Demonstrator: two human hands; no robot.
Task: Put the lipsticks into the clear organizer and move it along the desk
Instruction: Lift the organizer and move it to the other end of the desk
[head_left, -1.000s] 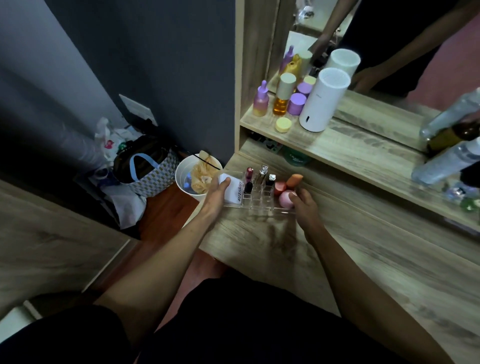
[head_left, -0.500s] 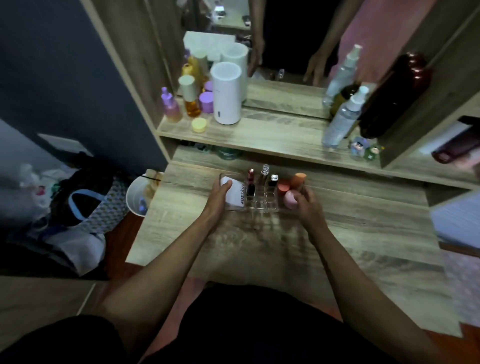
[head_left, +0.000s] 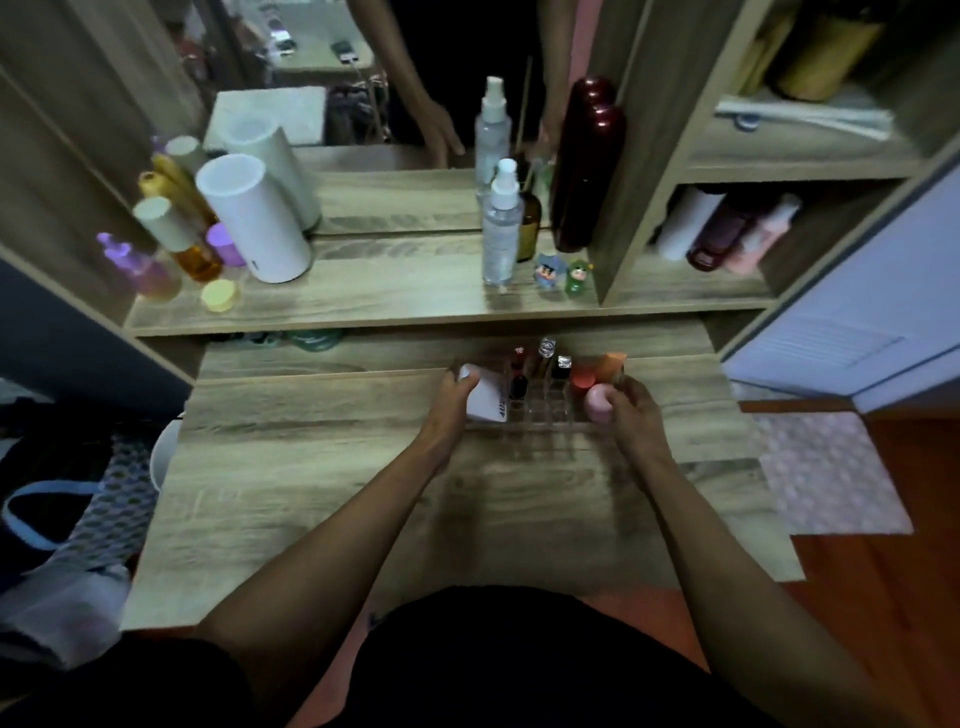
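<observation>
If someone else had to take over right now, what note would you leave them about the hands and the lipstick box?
Left hand: gripping the left end of the clear organizer.
Right hand: gripping its right end.
Organizer sits near the back of the desk, in front of the shelf.
Done: lipsticks stand in its slots.
Left: slide it along the desk, then let go.

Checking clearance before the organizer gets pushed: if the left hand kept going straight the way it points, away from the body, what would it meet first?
Probably the raised shelf edge behind the desk; the left hand grips the clear organizer, and depth is unclear.
</observation>
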